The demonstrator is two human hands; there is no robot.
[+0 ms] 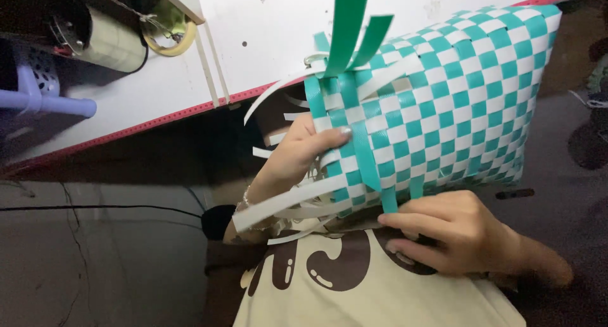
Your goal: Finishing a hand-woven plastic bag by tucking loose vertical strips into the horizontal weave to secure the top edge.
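A: Left hand (297, 156) is clamped on the basket (443, 105) at its unfinished edge, thumb flat on the weave. Right hand (456, 235), fingers curled, pinches a green strip (387, 200) at the bottom edge.

B: Basket's up over the lap, by the table (266, 29). Best keep that strip flat and snug.

A: Labels? None readable; just a tape roll (168, 36) (yellowish, I think) top left.

I read this as a small home craft workshop. A white tabletop (266, 42) with a red edge carries a tape roll (170, 36) and loose white strips (212, 67); a half-woven green-and-white strap basket (456, 99) sits over it, and cables (95, 208) trail on the grey floor (95, 270).
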